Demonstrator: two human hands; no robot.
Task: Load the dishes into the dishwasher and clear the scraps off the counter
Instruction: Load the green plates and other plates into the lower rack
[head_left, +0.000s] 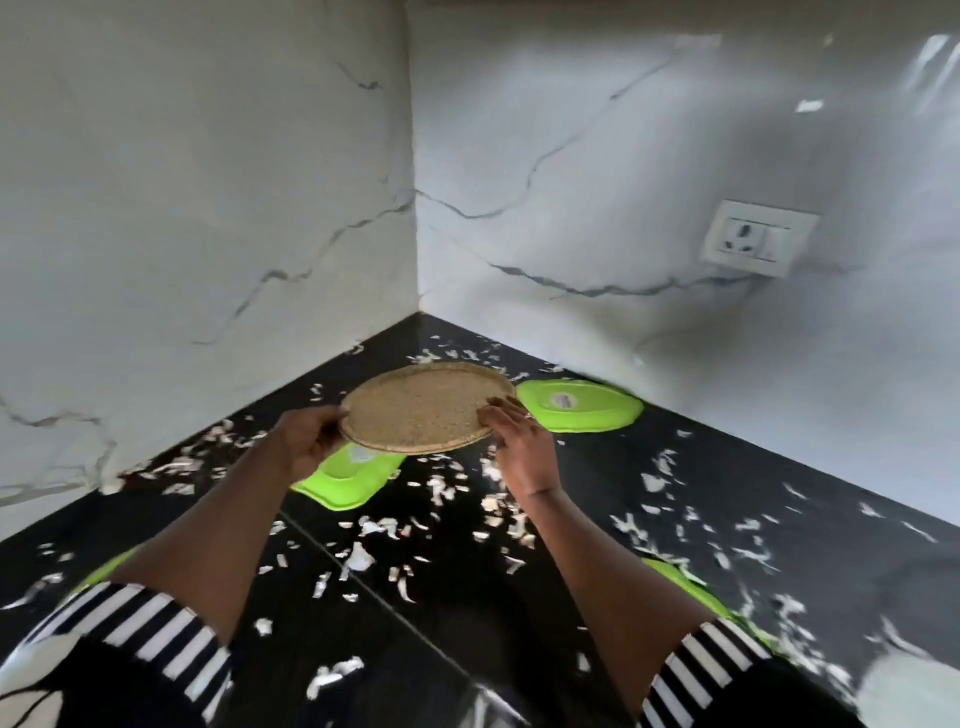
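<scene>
Round tan plate (423, 408) held above the black table (597, 483) in the corner, both hands pinching its rim: left hand (306, 436) on the near-left edge, right hand (511, 423) on the right edge, fingers curled over. Looks stiff, light, speckled surface probably not slippery; opposite-rim grip seems best. Face up, roughly level, round so no long axis. Scraps (441, 488) litter the table, green lids (579, 405) beside and below

You face a corner of white veined marble walls (208, 182); a white wall socket (759, 237) sits right, above glossy black counter (467, 649).
</scene>
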